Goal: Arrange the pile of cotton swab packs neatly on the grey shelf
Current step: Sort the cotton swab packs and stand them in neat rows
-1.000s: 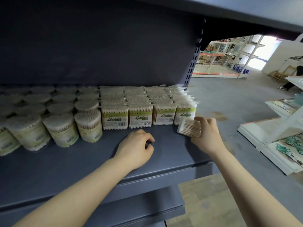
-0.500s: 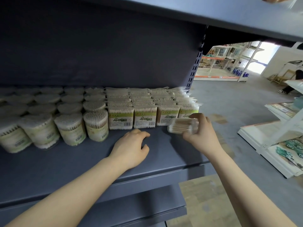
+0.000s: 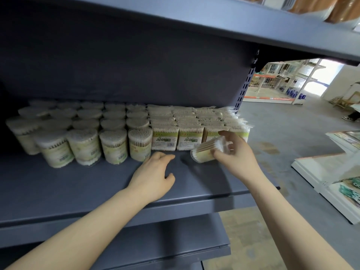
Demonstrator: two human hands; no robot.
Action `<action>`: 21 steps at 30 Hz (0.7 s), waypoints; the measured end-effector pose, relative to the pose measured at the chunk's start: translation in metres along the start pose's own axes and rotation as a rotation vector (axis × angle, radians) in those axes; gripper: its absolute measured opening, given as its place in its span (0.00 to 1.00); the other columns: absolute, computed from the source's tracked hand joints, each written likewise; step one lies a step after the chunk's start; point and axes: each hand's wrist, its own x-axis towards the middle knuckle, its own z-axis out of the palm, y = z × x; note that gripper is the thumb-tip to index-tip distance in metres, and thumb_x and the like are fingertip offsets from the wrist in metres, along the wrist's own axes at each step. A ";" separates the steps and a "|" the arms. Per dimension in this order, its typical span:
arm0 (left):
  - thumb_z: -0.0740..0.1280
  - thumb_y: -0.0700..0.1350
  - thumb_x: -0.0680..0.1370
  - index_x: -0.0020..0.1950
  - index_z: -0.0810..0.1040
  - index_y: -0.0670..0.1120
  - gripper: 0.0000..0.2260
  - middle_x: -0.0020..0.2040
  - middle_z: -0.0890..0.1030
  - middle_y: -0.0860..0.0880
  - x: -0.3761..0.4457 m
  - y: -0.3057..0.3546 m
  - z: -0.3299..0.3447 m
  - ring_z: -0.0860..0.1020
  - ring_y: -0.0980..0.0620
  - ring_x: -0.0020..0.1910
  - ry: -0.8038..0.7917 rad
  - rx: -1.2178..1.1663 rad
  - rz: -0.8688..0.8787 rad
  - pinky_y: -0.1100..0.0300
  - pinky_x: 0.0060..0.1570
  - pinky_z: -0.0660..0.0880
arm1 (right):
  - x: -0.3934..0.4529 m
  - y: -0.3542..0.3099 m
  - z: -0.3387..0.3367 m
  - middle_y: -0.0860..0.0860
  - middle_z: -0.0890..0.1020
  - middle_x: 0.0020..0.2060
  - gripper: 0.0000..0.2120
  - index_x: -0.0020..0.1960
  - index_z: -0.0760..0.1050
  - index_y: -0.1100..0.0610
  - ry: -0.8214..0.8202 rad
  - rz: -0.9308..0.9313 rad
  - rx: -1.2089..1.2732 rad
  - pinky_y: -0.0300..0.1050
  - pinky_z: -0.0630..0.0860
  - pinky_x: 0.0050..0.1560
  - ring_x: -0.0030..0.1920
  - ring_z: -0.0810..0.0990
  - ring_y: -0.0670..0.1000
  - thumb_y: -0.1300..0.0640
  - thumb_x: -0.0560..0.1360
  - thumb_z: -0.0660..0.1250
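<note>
- Holding one pack [image 3: 209, 152] of swabs, the right hand [image 3: 236, 155] has its fingers curled round one end while the pack lies tilted on its side, above the bare front strip of the shelf [image 3: 78, 184] and just in front of the flat packs [image 3: 165, 140].
- Resting further left, the left hand [image 3: 153, 177] sits palm down on the shelf with fingers loosely extended and nothing in them, its fingertips near the foot of the front round tub [image 3: 139, 144].
- Judging from how the rows lie, the step is to stand this pack upright and seat it in line with the others (which row it belongs to is hard to tell, as motion blurs its label).
- Turning it so the swab tips face up before it meets the shelf should avoid dragging it against the front row.
- Setting it down flush beside a neighbour, label forward, would keep the front edge straight.
- Keeping the left hand low and near could steady the front packs, since these light, narrow-based packs may topple if nudged.
- Releasing only once the base sits flat seems wise; a tilted pack would likely fall forward off the open strip.
</note>
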 end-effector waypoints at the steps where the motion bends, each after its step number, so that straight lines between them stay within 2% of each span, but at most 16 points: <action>1: 0.61 0.48 0.78 0.74 0.60 0.51 0.25 0.70 0.64 0.52 -0.003 -0.002 -0.002 0.65 0.53 0.67 -0.001 -0.001 -0.007 0.62 0.62 0.65 | -0.002 -0.006 0.002 0.52 0.75 0.54 0.23 0.60 0.71 0.49 -0.011 -0.005 0.006 0.40 0.67 0.45 0.52 0.74 0.51 0.53 0.65 0.69; 5: 0.64 0.52 0.76 0.75 0.57 0.52 0.29 0.70 0.65 0.52 -0.014 -0.010 -0.008 0.64 0.52 0.68 0.003 -0.017 -0.043 0.59 0.64 0.65 | -0.005 -0.024 0.011 0.51 0.76 0.53 0.19 0.60 0.73 0.49 -0.036 -0.012 0.025 0.39 0.67 0.48 0.52 0.74 0.51 0.57 0.69 0.69; 10: 0.66 0.56 0.74 0.74 0.56 0.53 0.32 0.70 0.66 0.53 -0.026 -0.017 -0.017 0.64 0.53 0.68 0.034 -0.036 -0.065 0.60 0.64 0.65 | -0.009 -0.045 0.026 0.49 0.76 0.49 0.19 0.62 0.74 0.53 -0.082 -0.034 0.019 0.39 0.67 0.50 0.53 0.73 0.48 0.56 0.71 0.68; 14: 0.69 0.58 0.71 0.72 0.59 0.54 0.33 0.66 0.69 0.55 -0.036 -0.021 -0.023 0.67 0.55 0.65 0.086 -0.075 -0.081 0.61 0.59 0.67 | -0.014 -0.062 0.038 0.48 0.78 0.48 0.15 0.58 0.77 0.54 -0.115 -0.069 0.009 0.34 0.68 0.42 0.49 0.75 0.46 0.54 0.73 0.67; 15: 0.69 0.59 0.70 0.71 0.59 0.54 0.33 0.65 0.69 0.56 -0.038 -0.021 -0.025 0.68 0.56 0.64 0.099 -0.070 -0.084 0.62 0.58 0.67 | -0.015 -0.068 0.041 0.48 0.79 0.46 0.13 0.56 0.77 0.54 -0.128 -0.076 0.014 0.34 0.69 0.41 0.47 0.75 0.46 0.54 0.73 0.66; 17: 0.69 0.61 0.69 0.69 0.60 0.54 0.33 0.64 0.70 0.56 -0.042 -0.023 -0.029 0.69 0.55 0.63 0.128 -0.054 -0.093 0.61 0.55 0.68 | -0.018 -0.077 0.047 0.54 0.81 0.46 0.10 0.52 0.79 0.57 -0.152 -0.087 0.025 0.40 0.70 0.43 0.45 0.77 0.50 0.53 0.73 0.66; 19: 0.69 0.62 0.69 0.68 0.61 0.54 0.32 0.63 0.71 0.56 -0.045 -0.025 -0.032 0.70 0.54 0.61 0.152 -0.044 -0.106 0.61 0.53 0.69 | -0.020 -0.086 0.052 0.59 0.81 0.48 0.13 0.50 0.78 0.63 -0.166 -0.107 0.032 0.46 0.72 0.47 0.47 0.78 0.56 0.53 0.74 0.66; 21: 0.69 0.62 0.69 0.66 0.62 0.54 0.30 0.61 0.73 0.56 -0.048 -0.027 -0.035 0.71 0.53 0.60 0.173 -0.051 -0.116 0.61 0.51 0.70 | -0.019 -0.093 0.058 0.59 0.81 0.48 0.14 0.50 0.78 0.62 -0.184 -0.111 0.041 0.44 0.72 0.47 0.49 0.78 0.56 0.51 0.74 0.66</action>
